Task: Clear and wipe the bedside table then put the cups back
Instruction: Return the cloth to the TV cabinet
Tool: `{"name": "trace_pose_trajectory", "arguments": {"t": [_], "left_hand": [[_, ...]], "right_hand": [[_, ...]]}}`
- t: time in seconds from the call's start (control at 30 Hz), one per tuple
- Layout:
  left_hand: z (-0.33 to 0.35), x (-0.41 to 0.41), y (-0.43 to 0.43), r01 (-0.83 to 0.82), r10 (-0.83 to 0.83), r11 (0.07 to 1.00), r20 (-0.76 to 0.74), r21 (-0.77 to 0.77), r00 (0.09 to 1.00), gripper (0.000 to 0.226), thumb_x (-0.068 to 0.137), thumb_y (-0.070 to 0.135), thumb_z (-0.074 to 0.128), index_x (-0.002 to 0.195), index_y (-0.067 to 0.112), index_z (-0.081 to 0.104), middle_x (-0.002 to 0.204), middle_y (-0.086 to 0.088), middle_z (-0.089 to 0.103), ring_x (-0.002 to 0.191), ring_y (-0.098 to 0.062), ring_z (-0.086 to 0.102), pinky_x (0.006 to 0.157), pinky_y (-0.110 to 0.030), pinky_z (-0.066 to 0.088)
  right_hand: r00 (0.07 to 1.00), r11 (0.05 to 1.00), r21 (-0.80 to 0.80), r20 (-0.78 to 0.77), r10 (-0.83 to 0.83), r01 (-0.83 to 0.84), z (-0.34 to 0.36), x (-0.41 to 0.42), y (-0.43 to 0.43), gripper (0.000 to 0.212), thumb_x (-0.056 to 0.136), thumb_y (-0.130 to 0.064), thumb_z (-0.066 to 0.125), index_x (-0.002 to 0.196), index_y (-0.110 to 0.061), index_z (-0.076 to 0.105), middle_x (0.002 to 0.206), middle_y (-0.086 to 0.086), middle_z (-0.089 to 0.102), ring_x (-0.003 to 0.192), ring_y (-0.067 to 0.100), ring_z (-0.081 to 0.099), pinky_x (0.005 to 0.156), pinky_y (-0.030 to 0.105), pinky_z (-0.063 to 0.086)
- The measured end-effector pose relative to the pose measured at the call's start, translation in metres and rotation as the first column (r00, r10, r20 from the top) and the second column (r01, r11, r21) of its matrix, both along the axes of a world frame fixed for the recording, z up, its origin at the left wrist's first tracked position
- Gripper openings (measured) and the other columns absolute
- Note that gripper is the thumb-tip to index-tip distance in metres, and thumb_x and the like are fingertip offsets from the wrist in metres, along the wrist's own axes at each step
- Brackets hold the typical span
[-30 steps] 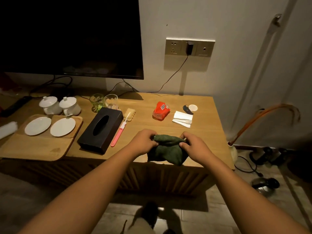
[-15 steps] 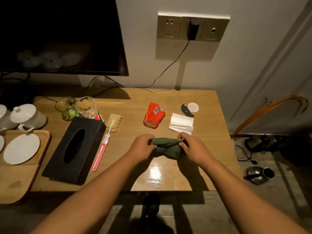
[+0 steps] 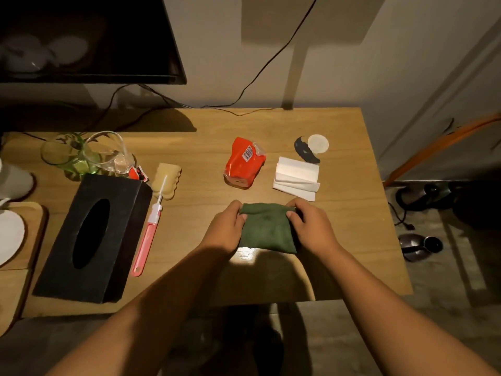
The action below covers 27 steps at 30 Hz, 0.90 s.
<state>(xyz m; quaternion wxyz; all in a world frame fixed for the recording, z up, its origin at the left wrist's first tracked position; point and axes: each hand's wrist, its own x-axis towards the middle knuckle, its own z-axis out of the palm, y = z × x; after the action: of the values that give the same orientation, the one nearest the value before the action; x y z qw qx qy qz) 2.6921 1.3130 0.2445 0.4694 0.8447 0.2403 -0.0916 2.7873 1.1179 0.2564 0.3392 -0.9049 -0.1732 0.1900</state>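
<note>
A folded dark green cloth point(image 3: 267, 227) lies on the wooden bedside table point(image 3: 352, 240), a little right of centre. My left hand point(image 3: 226, 229) grips its left edge and my right hand point(image 3: 309, 230) grips its right edge, fingers curled over the far fold. Two glass cups point(image 3: 89, 156), one green-tinted and one clear, stand at the table's back left. A white lidded cup point(image 3: 10, 177) shows partly at the left edge, beside a white saucer point(image 3: 9, 237) on a wooden tray point(image 3: 35, 234).
A black tissue box point(image 3: 92, 237) and a pink-handled sponge brush point(image 3: 154, 213) lie left of the cloth. Behind the cloth sit an orange packet point(image 3: 244, 162), folded white tissue point(image 3: 296, 176), a black scrap point(image 3: 305, 150) and a round white lid point(image 3: 317, 143). A TV point(image 3: 81, 36) hangs above; cables and kettles sit on the floor at right.
The view has moved closer and tilted down over the table. The cloth, bunched between both hands at the front edge, has been carried farther onto the table and now lies flatter.
</note>
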Motion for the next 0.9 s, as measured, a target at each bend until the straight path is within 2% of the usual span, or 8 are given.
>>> {"name": "trace_pose_trajectory", "arguments": {"t": [0.1,0.2,0.3,0.53,0.63,0.7,0.77,0.9], "left_hand": [[-0.005,0.012,0.005,0.025,-0.022,0.998,-0.052,0.054,0.998,0.009,0.098,0.024,0.047,0.09,0.021,0.045,0.083,-0.002,0.063,0.076,-0.018,0.059,0.067,-0.033,0.045],[-0.01,0.017,0.009,0.063,-0.053,0.992,-0.093,0.111,0.994,0.011,0.096,0.021,0.051,0.09,0.014,0.045,0.077,-0.008,0.06,0.07,-0.023,0.053,0.06,-0.032,0.038],[-0.013,0.017,0.012,0.074,-0.063,0.991,-0.1,0.114,0.993,0.013,0.094,0.019,0.055,0.09,0.011,0.046,0.07,-0.008,0.055,0.062,-0.021,0.046,0.052,-0.026,0.032],[-0.017,0.001,0.007,-0.066,0.077,0.993,-0.127,0.093,0.989,0.012,0.091,0.017,0.058,0.087,0.01,0.049,0.069,-0.004,0.05,0.064,-0.02,0.045,0.056,-0.029,0.033],[-0.017,-0.007,0.004,-0.067,0.091,0.983,-0.137,0.171,0.986,0.017,0.092,0.025,0.059,0.092,0.009,0.051,0.075,-0.006,0.056,0.07,-0.025,0.053,0.063,-0.031,0.04],[-0.015,-0.005,0.007,-0.062,0.113,0.973,-0.225,0.223,0.968,0.025,0.091,0.036,0.06,0.092,0.013,0.05,0.077,-0.006,0.059,0.073,-0.025,0.056,0.063,-0.032,0.041],[-0.011,0.0,0.012,0.012,0.09,0.95,-0.311,0.311,0.946,0.033,0.089,0.046,0.059,0.093,0.015,0.05,0.08,-0.005,0.06,0.076,-0.025,0.058,0.063,-0.033,0.04],[-0.002,0.001,0.011,0.147,0.007,0.891,-0.336,0.429,0.942,0.037,0.09,0.051,0.055,0.098,0.015,0.05,0.088,-0.007,0.062,0.084,-0.029,0.06,0.065,-0.035,0.043]], "right_hand": [[0.999,0.998,-0.045,-0.019,-0.04,0.039,-0.009,0.011,0.008,0.007,0.09,-0.021,0.058,0.09,-0.026,0.063,0.087,-0.007,0.068,0.083,0.017,0.061,0.072,0.031,0.047],[0.999,0.987,-0.157,0.037,-0.012,0.018,-0.019,0.014,0.01,0.003,0.089,-0.027,0.06,0.088,-0.026,0.058,0.086,-0.006,0.061,0.081,0.018,0.058,0.068,0.031,0.044],[0.995,0.972,-0.228,0.099,-0.033,0.055,-0.028,0.01,0.008,0.014,0.089,-0.035,0.061,0.095,-0.025,0.052,0.092,-0.003,0.055,0.079,0.018,0.054,0.067,0.035,0.047],[0.995,0.969,-0.245,0.102,0.0,0.025,-0.034,0.007,0.009,0.026,0.085,-0.047,0.06,0.092,-0.027,0.044,0.091,-0.005,0.051,0.077,0.017,0.05,0.065,0.036,0.046],[0.994,0.948,-0.318,0.108,0.004,0.031,-0.032,0.002,0.009,0.031,0.085,-0.052,0.057,0.091,-0.026,0.042,0.093,-0.003,0.052,0.077,0.02,0.052,0.065,0.04,0.05],[0.992,0.928,-0.367,0.126,-0.015,0.061,-0.031,0.001,0.01,0.037,0.086,-0.055,0.056,0.095,-0.023,0.04,0.095,-0.001,0.053,0.078,0.024,0.055,0.065,0.041,0.051],[0.992,0.914,-0.401,0.128,-0.013,0.064,-0.027,0.004,0.013,0.042,0.085,-0.055,0.059,0.097,-0.022,0.038,0.095,0.002,0.054,0.079,0.027,0.058,0.064,0.041,0.051],[0.994,0.923,-0.376,0.097,-0.045,0.079,-0.017,0.004,0.011,0.043,0.083,-0.053,0.063,0.095,-0.021,0.036,0.09,0.003,0.057,0.077,0.028,0.057,0.06,0.037,0.045]]}}
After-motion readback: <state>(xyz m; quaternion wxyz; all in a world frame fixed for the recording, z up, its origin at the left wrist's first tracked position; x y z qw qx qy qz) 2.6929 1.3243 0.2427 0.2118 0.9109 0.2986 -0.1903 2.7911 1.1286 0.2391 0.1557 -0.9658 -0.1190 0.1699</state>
